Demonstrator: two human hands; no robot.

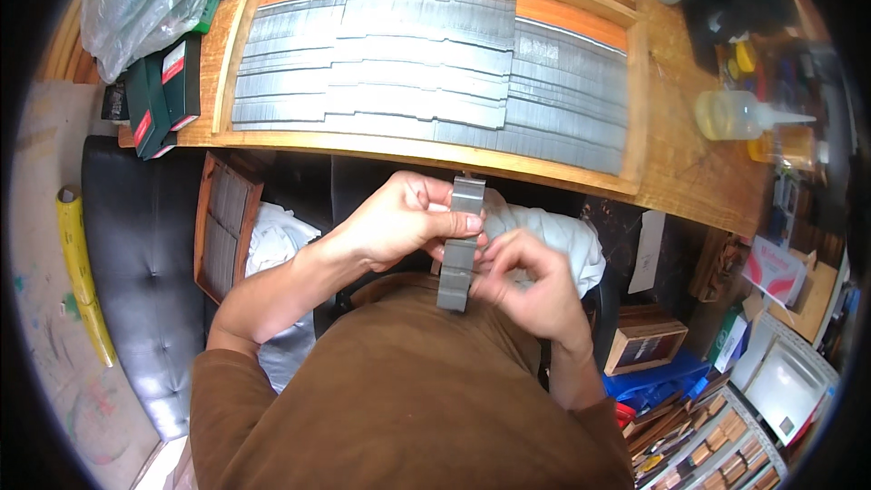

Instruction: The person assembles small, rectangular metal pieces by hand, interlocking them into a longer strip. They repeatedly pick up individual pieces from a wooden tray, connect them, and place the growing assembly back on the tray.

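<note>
In front of my brown shirt, my left hand (413,222) holds a narrow stack of thin grey plates (456,263), its thumb lying across the upper part. The stack stands lengthwise, and its edges step slightly in and out. At the stack's right side is my right hand (531,277), fingers curled and thumb and fingertips drawn together by its lower half. Whatever those fingertips pinch, if anything, is too small to make out. Beyond both hands, a wooden tray (426,147) on the bench contains overlapping rows of similar grey plates (417,63).
Squeeze bottles (726,115) with pointed nozzles stand at the bench's right. Dark green boxes (150,104) and a clear plastic bag (150,9) occupy its left end. A black padded seat (136,263) lies left of me; a small wooden box (646,340) sits lower right.
</note>
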